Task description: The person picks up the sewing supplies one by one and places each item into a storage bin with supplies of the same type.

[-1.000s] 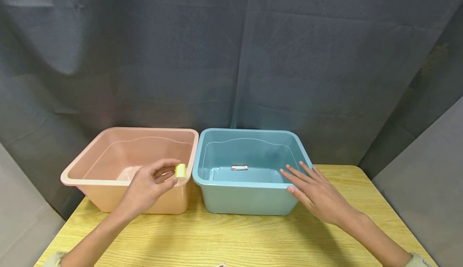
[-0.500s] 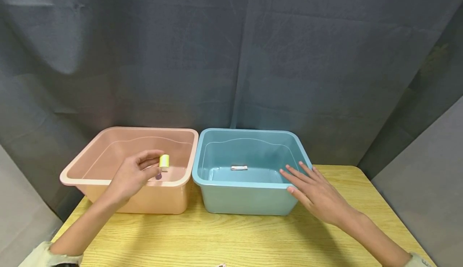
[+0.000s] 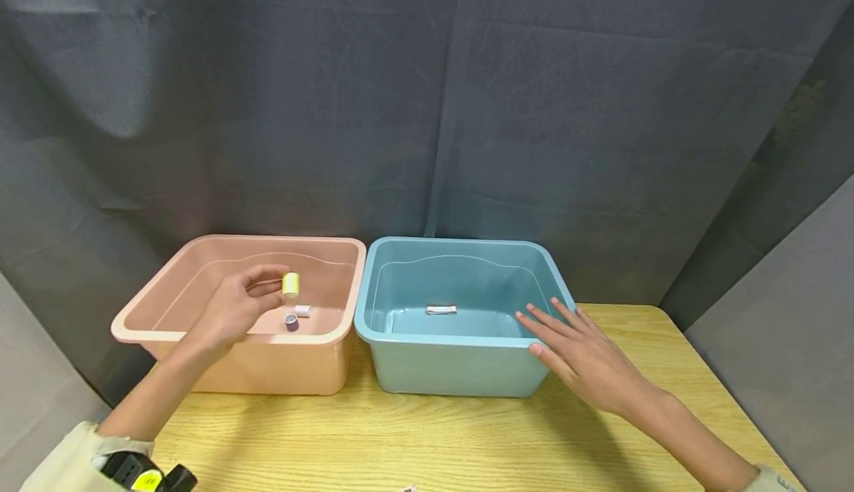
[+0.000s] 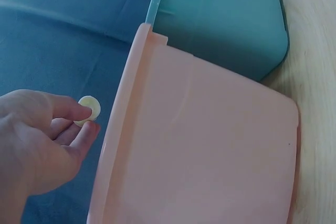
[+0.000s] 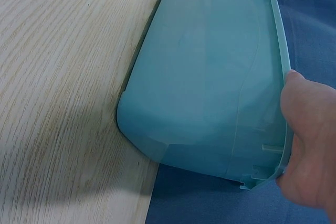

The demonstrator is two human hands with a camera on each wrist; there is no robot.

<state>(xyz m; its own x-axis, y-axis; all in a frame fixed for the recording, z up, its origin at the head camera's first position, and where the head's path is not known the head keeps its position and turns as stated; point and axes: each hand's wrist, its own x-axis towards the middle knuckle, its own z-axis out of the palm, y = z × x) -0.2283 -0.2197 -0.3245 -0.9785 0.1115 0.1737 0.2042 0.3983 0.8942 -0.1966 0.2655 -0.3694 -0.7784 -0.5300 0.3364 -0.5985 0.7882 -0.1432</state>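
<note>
Over the pink bin [image 3: 267, 362], my left hand [image 3: 230, 310] pinches a small yellow thread spool [image 3: 290, 284] between thumb and fingertips. The left wrist view shows the round end of that spool [image 4: 90, 107] above the bin's rim. Below it, a white spool [image 3: 303, 311] lies on the bin floor and a purple spool [image 3: 291, 321] sits close by. My right hand [image 3: 587, 362], fingers straight and spread, rests at the right rim of the blue bin [image 3: 460, 366]. Inside the blue bin lies a small whitish piece with darker edges [image 3: 441, 310].
Both bins stand side by side on a wooden table [image 3: 373, 440], their rims nearly meeting. A dark grey curtain [image 3: 427, 107] hangs behind them. A tiny pale object [image 3: 410, 489] shows at the bottom edge of the head view.
My left hand has moved left and farther in over the pink bin with the yellow spool, uncovering the white and purple spools there. The right hand has stayed in place.
</note>
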